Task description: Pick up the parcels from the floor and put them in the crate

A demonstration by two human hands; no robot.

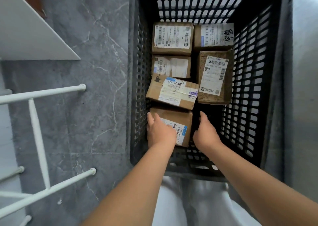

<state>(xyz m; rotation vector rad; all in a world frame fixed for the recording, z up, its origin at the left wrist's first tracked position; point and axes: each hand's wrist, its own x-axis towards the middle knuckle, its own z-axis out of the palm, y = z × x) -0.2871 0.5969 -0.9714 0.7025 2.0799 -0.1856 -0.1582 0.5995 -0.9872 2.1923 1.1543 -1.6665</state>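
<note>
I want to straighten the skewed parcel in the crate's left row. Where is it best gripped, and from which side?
From above, across its near and far long sides. The skewed parcel seems to lie raised and askew, so those sides look exposed, while its left end crowds the crate wall and its right end nears the large parcel.

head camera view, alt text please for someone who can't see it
From above, a person's left hand rests on a labelled cardboard parcel at the near end of a black slatted crate, the right hand open just beside it. Five more parcels lie further in. Grey marbled floor lies to the crate's left.
</note>
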